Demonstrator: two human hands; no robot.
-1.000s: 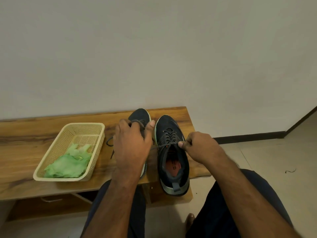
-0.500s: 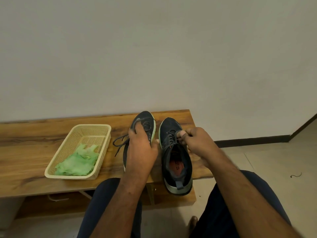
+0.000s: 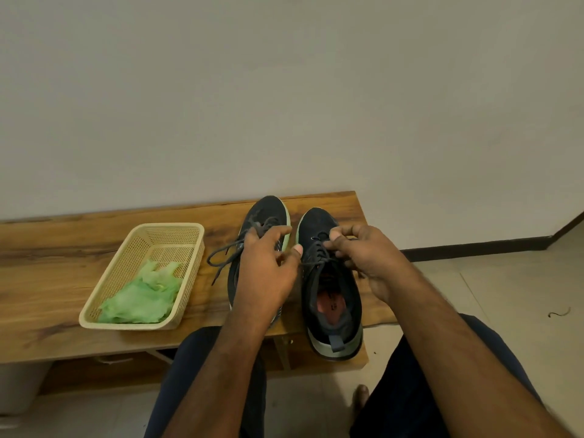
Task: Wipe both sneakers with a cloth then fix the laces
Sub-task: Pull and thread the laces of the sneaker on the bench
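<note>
Two dark sneakers stand side by side on the wooden surface [image 3: 63, 279], toes to the wall. The green cloth [image 3: 142, 295] lies crumpled in the cream basket [image 3: 132, 245] to their left, so the wiping looks finished and the laces are the step in hand. The right hand [image 3: 369, 260] hovers over the tongue of the right sneaker [image 3: 331, 298], its fingers [image 3: 339, 237] curled and pinching one end of that shoe's lace [image 3: 316, 263], which runs across the eyelets toward the left hand [image 3: 268, 273]. The left hand sits over the left sneaker [image 3: 268, 210] with its thumb and forefinger close together at the inner edge; whether they actually hold the lace end there I cannot tell. The left sneaker's own lace [image 3: 221, 251] trails loose onto the surface toward the basket. To do this well, I would judge that both ends should be drawn with even tension, so the crossings settle flat and the tongue stays centred, before any knot is formed. The shoe is light and unbraced, so a sideways pull could drag it into its neighbour or off the near edge, which its heel already overhangs; pulling upward and outward in balance would keep it put. The left sneaker's lace seems to need the same treatment afterwards.
</note>
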